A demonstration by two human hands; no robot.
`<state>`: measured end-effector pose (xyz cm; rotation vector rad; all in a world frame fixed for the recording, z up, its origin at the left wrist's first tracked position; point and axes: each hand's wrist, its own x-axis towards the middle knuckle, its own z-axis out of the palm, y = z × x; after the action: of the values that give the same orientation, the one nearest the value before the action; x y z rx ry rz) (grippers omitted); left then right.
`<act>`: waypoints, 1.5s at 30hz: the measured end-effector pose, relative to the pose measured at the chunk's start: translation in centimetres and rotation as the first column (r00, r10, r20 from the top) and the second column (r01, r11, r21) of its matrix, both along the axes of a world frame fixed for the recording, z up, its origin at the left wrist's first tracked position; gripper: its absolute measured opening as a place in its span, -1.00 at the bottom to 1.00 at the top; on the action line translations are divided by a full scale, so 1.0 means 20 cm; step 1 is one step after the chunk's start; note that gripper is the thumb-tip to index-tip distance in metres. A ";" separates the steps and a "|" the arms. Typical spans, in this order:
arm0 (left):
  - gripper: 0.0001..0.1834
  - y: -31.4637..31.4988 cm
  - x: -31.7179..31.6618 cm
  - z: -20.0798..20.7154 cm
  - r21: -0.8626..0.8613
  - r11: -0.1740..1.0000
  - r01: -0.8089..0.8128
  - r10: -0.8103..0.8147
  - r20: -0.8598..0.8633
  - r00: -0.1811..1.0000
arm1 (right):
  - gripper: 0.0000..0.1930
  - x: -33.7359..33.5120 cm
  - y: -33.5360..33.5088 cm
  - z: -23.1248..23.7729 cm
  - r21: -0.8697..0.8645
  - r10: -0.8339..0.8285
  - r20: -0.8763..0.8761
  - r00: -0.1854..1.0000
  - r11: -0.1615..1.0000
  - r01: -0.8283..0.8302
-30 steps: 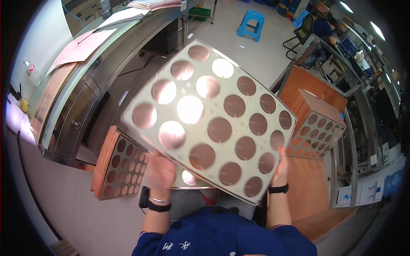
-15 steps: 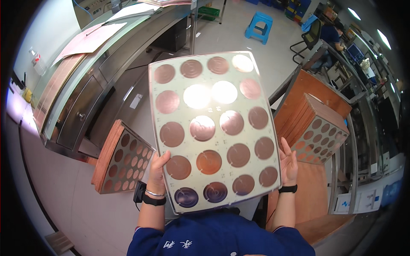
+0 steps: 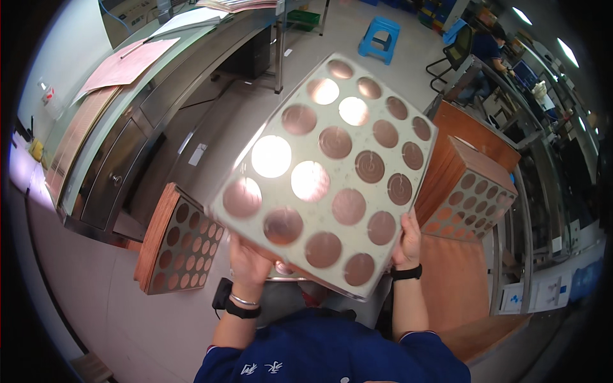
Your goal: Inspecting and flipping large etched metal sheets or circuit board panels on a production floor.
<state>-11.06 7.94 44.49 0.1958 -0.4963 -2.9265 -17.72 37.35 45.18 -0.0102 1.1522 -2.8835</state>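
In front of me is a pale circuit board panel (image 3: 319, 163) with rows of round copper discs, tilted with its top leaning right. My left hand (image 3: 250, 262) is at its lower-left edge, fingers partly hidden behind it. My right hand (image 3: 407, 244) grips the lower-right edge. Bright glare covers a few discs. Below the panel, over my lap, shows a strip of what looks like another panel (image 3: 285, 270); most of it is hidden.
A stack of similar panels (image 3: 182, 246) leans on the left. Another stack (image 3: 469, 191) stands on a brown wooden rack (image 3: 453, 274) to the right. A metal desk (image 3: 105, 166) with papers is at far left. A blue stool (image 3: 379, 39) and a seated person (image 3: 488, 54) are farther off.
The panel has turned clockwise and shows a different arrangement of discs. My right hand, previously spread beside the edge, now grips it. My left hand has moved slightly right and down.
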 end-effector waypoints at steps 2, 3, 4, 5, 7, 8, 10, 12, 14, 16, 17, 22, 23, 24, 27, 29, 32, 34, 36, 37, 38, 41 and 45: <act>-0.52 0.09 0.04 -0.05 -0.015 0.992 0.123 -0.123 -0.087 0.989 | -0.48 0.03 -0.07 -0.01 -0.041 0.018 -0.006 1.000 0.999 -0.019; -0.52 0.13 0.05 -0.06 -0.015 0.993 0.118 -0.119 -0.086 0.989 | -0.48 0.06 -0.12 -0.02 0.013 0.025 -0.002 1.000 1.000 -0.025; -0.52 0.16 0.05 -0.08 -0.102 0.985 0.141 -0.139 0.026 0.990 | -0.47 0.09 -0.15 -0.01 0.067 0.033 0.002 0.999 0.997 -0.033; -0.51 0.17 0.05 -0.09 -0.186 0.966 0.179 -0.154 0.141 0.978 | -0.47 0.12 -0.17 0.00 0.078 0.059 -0.030 0.998 0.995 -0.057; -0.52 0.11 0.04 -0.09 -0.173 0.968 0.182 -0.157 0.145 0.977 | -0.52 0.10 -0.01 -0.08 0.050 0.146 -0.004 0.989 0.988 -0.145; -0.53 0.07 0.03 -0.10 -0.159 0.969 0.189 -0.165 0.149 0.975 | -0.57 0.10 0.05 -0.11 0.019 0.227 0.018 0.974 0.974 -0.227; -0.54 0.00 0.05 -0.16 -0.190 0.967 0.170 -0.139 0.164 0.977 | -0.65 0.07 0.08 0.03 -0.039 -0.049 0.034 0.998 0.998 0.051; -0.52 -0.06 0.07 -0.19 -0.299 0.945 0.134 -0.073 0.204 0.976 | -0.63 0.03 0.35 -0.05 -0.228 -0.145 -0.130 0.981 0.967 0.113; -0.49 -0.13 0.08 -0.21 -0.352 0.927 0.127 -0.052 0.214 0.976 | -0.60 0.05 0.47 0.02 -0.142 -0.291 -0.061 0.955 0.950 0.280; -0.51 -0.17 0.08 -0.15 -0.439 0.894 0.091 0.006 0.214 0.977 | -0.53 0.09 0.48 0.13 0.086 -0.294 -0.073 0.953 0.950 0.299; -0.55 -0.18 0.08 -0.14 -0.474 0.879 0.047 0.057 0.203 0.978 | -0.48 0.11 0.48 0.15 0.192 -0.306 -0.036 0.951 0.932 0.307; -0.70 -0.30 0.09 -0.19 -0.438 0.898 0.043 0.066 0.231 0.971 | -0.47 0.13 0.50 0.15 0.500 -0.044 0.007 0.999 0.865 0.035; -0.74 -0.32 0.09 -0.21 -0.474 0.880 0.020 0.112 0.250 0.962 | -0.48 0.12 0.49 0.13 0.554 -0.051 -0.014 0.999 0.831 0.050; -0.77 -0.33 0.09 -0.22 -0.510 0.860 -0.002 0.159 0.265 0.951 | -0.48 0.12 0.49 0.12 0.605 -0.056 -0.035 0.998 0.794 0.066; -0.80 -0.37 0.11 -0.25 -0.531 0.847 0.012 0.148 0.258 0.955 | -0.50 0.13 0.46 0.13 0.589 -0.023 0.000 1.000 0.808 0.018; -0.80 -0.36 0.11 -0.21 -0.603 0.798 0.006 0.199 0.272 0.941 | -0.49 0.13 0.43 0.13 0.564 0.015 0.015 1.000 0.826 -0.021; -0.79 -0.39 0.13 -0.20 -0.624 0.782 0.003 0.206 0.264 0.942 | -0.47 0.12 0.41 0.12 0.597 0.029 0.028 0.999 0.801 -0.040; -0.79 -0.39 0.14 -0.20 -0.650 0.760 -0.004 0.224 0.256 0.941 | -0.50 0.11 0.40 0.11 0.543 0.026 0.026 0.999 0.839 -0.036; -0.77 -0.43 0.15 -0.21 -0.659 0.752 0.015 0.198 0.247 0.949 | -0.52 0.11 0.48 0.04 0.521 0.073 0.147 0.986 0.842 -0.140; -0.77 -0.43 0.14 -0.20 -0.664 0.748 0.007 0.205 0.241 0.948 | -0.52 0.11 0.51 0.03 0.517 0.080 0.142 0.987 0.844 -0.143; -0.76 -0.41 0.13 -0.18 -0.649 0.760 -0.029 0.227 0.224 0.948 | -0.57 0.12 0.51 0.04 0.544 0.065 0.107 0.992 0.831 -0.113; -0.74 -0.39 0.11 -0.15 -0.625 0.772 -0.114 0.271 0.161 0.949 | -0.65 0.12 0.48 0.06 0.587 -0.002 -0.022 1.000 0.810 0.015; -0.80 -0.40 0.10 -0.11 -0.578 0.771 -0.267 0.324 -0.004 0.946 | -0.71 0.11 0.42 0.18 0.548 -0.108 -0.209 0.972 0.810 0.208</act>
<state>-9.14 -0.03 42.37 0.3006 -1.2111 -2.3363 -15.52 45.74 48.70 -0.1492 2.0976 -2.5725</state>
